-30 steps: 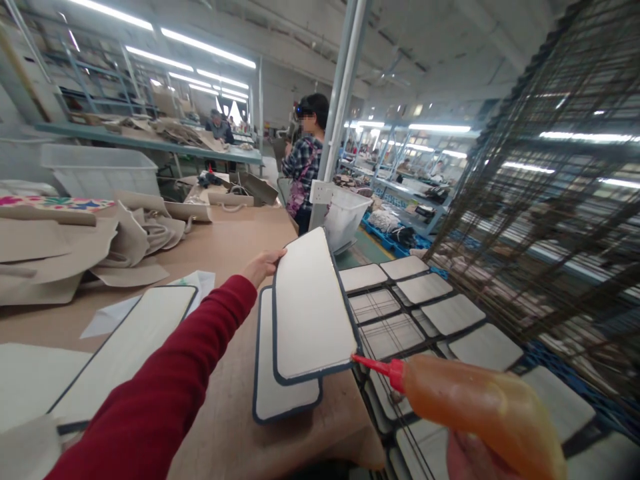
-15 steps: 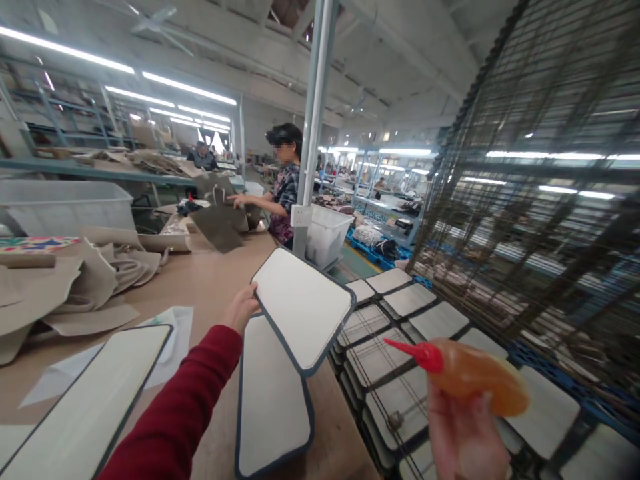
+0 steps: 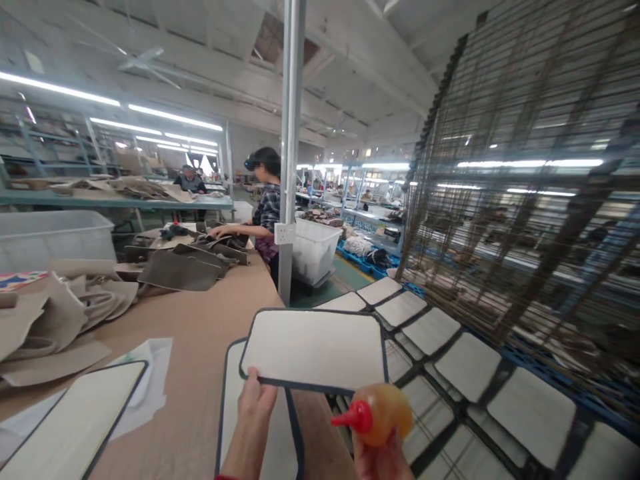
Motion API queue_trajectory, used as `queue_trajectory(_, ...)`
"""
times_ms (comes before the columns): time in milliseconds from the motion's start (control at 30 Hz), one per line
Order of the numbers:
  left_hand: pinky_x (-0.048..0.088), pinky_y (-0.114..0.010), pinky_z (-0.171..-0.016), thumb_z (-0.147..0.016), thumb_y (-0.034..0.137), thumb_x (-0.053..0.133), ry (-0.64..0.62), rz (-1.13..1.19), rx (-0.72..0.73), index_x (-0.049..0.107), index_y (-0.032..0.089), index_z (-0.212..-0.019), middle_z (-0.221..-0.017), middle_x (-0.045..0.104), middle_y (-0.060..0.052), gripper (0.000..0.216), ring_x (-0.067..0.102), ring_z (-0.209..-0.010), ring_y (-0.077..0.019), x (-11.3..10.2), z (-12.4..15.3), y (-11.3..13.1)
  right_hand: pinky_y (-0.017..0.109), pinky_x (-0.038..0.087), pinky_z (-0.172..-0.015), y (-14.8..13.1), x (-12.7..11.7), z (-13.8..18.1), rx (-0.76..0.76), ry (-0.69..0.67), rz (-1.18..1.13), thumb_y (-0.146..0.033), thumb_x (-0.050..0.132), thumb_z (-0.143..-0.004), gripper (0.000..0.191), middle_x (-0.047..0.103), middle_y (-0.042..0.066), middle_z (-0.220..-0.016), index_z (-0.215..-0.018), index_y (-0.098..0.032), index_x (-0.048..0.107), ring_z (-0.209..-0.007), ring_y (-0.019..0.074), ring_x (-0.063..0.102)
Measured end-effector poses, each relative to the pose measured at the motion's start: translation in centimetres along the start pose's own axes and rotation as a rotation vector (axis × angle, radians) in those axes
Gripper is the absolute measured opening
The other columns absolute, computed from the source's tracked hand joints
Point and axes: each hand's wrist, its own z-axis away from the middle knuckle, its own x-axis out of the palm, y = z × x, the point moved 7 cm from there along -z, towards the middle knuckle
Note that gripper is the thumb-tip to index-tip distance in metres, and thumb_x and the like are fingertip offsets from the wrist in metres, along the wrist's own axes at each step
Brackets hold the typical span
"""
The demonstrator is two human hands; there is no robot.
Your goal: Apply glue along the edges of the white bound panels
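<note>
My left hand grips the near left edge of a white panel with a dark blue border, thumb on its face. The panel is held up, tilted, its right end over the rack. In my right hand is a glue bottle with amber contents and a red nozzle pointing left, just in front of the panel's lower right edge. Beneath the held panel, a second bordered panel lies on the table, partly covered by my left hand and arm.
Another bordered panel lies at the left on white paper. Brown fabric pieces are heaped on the table. At right, rows of panels lie on a rack below raised wire mesh. A co-worker stands beyond, beside a post.
My left hand has turned the held panel more level and brought it lower. The glue bottle has moved left, close to the panel. The co-worker's hands have lowered the dark fabric onto the table.
</note>
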Motion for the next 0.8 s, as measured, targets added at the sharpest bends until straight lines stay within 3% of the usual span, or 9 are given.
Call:
queue_trajectory(167,0.049,-0.024,-0.093,-0.093,0.020,0.030,0.019,0.172,-0.116,0.052,0.020,-0.124,-0.103,0.069,-0.010,0.039,0.060,-0.111,-0.0168,-1.3,3.1,-2.9,0.028,0.056,-0.079,-1.1,1.3,-0.9,-0.015,-0.026,-0.045,-0.039,0.080,-0.065,0.032,0.070,0.002,-0.102,-0.093,-0.027,0.071,-0.093,0.0181,0.067)
queue_trajectory(300,0.052,-0.044,-0.091,-0.086,0.026,0.041,-0.146,0.316,-0.169,0.058,0.025,-0.109,-0.103,0.067,-0.010,0.029,0.061,-0.109,-0.0252,-4.2,4.0,-3.6,0.035,0.055,-0.084,-1.5,0.9,-1.4,-0.072,-0.046,0.033,-0.037,0.077,-0.070,0.028,0.071,0.004,-0.098,-0.095,-0.027,0.071,-0.096,0.0202,0.066)
queue_trajectory(367,0.049,-0.054,-0.090,-0.082,0.031,0.047,-0.128,0.301,-0.126,0.057,0.027,-0.103,-0.111,0.064,-0.010,0.024,0.056,-0.116,-0.0299,-6.7,3.8,-2.3,0.032,0.056,-0.082,-1.5,0.5,-1.7,-0.085,-0.029,0.052,-0.036,0.076,-0.072,0.023,0.072,0.003,-0.094,-0.092,-0.027,0.071,-0.092,0.0190,0.067)
queue_trajectory(433,0.044,-0.052,-0.097,-0.075,0.025,0.056,0.009,0.149,0.053,0.056,0.029,-0.102,-0.123,0.058,-0.007,0.028,0.047,-0.126,-0.0281,-8.9,3.5,0.9,0.029,0.056,-0.079,-1.3,0.4,-1.8,-0.090,-0.015,0.053,-0.035,0.077,-0.071,0.023,0.072,0.003,-0.092,-0.092,-0.027,0.072,-0.089,0.0181,0.068)
queue_trajectory(467,0.041,-0.046,-0.103,-0.070,0.020,0.061,0.057,0.019,0.201,0.055,0.030,-0.104,-0.128,0.055,-0.005,0.036,0.043,-0.129,-0.0255,-9.0,3.6,3.2,0.029,0.057,-0.078,-1.3,0.6,-1.8,-0.093,-0.014,0.055,-0.034,0.077,-0.070,0.024,0.072,0.003,-0.093,-0.093,-0.027,0.071,-0.088,0.0180,0.068)
queue_trajectory(533,0.032,-0.037,-0.109,-0.061,0.018,0.074,-0.116,-0.337,0.450,0.057,0.028,-0.110,-0.133,0.053,-0.006,0.053,0.041,-0.130,-0.0254,-5.1,4.1,7.4,0.028,0.056,-0.079,-1.0,1.1,-1.5,-0.094,-0.023,0.071,-0.032,0.077,-0.070,0.025,0.072,0.002,-0.094,-0.094,-0.027,0.071,-0.090,0.0178,0.068)
queue_trajectory(633,0.027,-0.036,-0.110,-0.057,0.021,0.079,-0.500,-0.698,0.690,0.063,0.021,-0.109,-0.124,0.060,-0.011,0.055,0.046,-0.126,-0.0280,4.4,5.7,10.1,0.027,0.056,-0.080,-0.4,1.9,-0.9,-0.073,-0.046,0.108,-0.026,0.075,-0.073,0.016,0.072,0.002,-0.091,-0.089,-0.026,0.072,-0.088,0.0172,0.068)
queue_trajectory(733,0.024,-0.040,-0.109,-0.047,0.019,0.082,-0.774,-0.962,0.771,0.063,0.019,-0.114,-0.130,0.055,-0.016,0.069,0.043,-0.126,-0.0332,12.3,6.6,9.1,0.028,0.058,-0.075,0.1,2.2,-0.6,-0.055,-0.052,0.145,-0.021,0.073,-0.074,0.011,0.073,0.001,-0.086,-0.085,-0.025,0.072,-0.081,0.0179,0.069)
queue_trajectory(800,0.033,-0.039,-0.101,-0.049,0.022,0.080,-0.930,-1.160,0.716,0.065,0.018,-0.111,-0.116,0.064,-0.014,0.064,0.051,-0.115,-0.0338,15.4,6.4,7.0,0.030,0.059,-0.072,0.3,1.9,-0.6,-0.053,-0.045,0.159,-0.020,0.072,-0.074,0.009,0.073,0.000,-0.084,-0.081,-0.025,0.072,-0.079,0.0190,0.070)
